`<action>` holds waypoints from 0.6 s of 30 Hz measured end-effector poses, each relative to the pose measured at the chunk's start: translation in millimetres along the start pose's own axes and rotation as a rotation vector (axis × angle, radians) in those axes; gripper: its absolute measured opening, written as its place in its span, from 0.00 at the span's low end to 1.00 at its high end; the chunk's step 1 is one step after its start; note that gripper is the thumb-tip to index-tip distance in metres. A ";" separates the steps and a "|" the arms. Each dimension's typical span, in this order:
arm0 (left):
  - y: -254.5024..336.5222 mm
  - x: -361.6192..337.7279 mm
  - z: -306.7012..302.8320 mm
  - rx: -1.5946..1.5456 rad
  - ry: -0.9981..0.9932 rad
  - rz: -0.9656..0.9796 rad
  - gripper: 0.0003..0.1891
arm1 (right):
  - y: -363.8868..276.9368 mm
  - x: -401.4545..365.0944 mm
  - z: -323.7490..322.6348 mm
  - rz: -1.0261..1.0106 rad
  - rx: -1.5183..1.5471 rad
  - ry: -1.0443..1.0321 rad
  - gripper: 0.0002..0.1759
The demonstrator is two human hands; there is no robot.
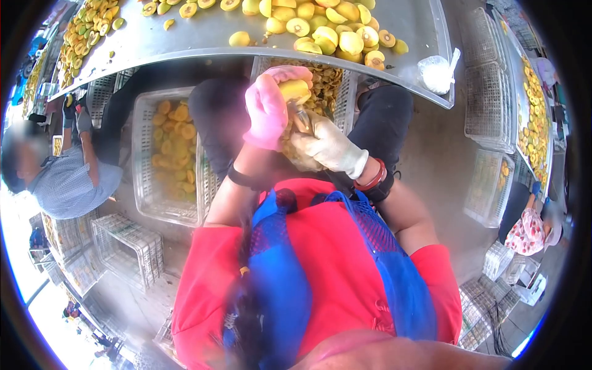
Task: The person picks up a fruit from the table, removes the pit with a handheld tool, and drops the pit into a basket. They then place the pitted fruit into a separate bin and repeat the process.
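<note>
My left hand, in a pink glove, is closed around a yellow fruit just below the edge of the metal table. In a white glove, my right hand grips a small metal tool whose tip is pressed against the underside of the fruit. Both hands are held together above my lap, over a white crate filled with fruit pieces. Peeled and cut yellow fruits lie piled on the table straight ahead.
A second white crate of yellow pieces stands on the floor to my left. A clear plastic bag sits at the table's right corner. Empty crates are stacked to the right and lower left. Other people work on both sides.
</note>
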State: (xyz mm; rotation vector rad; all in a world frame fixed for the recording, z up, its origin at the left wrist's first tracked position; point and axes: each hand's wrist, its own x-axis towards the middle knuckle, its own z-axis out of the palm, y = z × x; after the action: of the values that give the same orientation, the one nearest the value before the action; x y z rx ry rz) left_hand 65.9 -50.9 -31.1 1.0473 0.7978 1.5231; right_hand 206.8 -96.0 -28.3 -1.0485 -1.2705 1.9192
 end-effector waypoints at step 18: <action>-5.6 1.8 4.0 0.158 0.207 -0.070 0.45 | 30.8 25.5 -9.8 -0.359 -0.367 -0.024 0.19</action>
State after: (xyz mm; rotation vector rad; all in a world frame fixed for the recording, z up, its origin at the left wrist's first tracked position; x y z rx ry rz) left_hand 71.6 -48.2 -34.1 0.9748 1.1029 1.5443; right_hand 200.6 -81.8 -66.5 -0.8920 -1.7373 1.4667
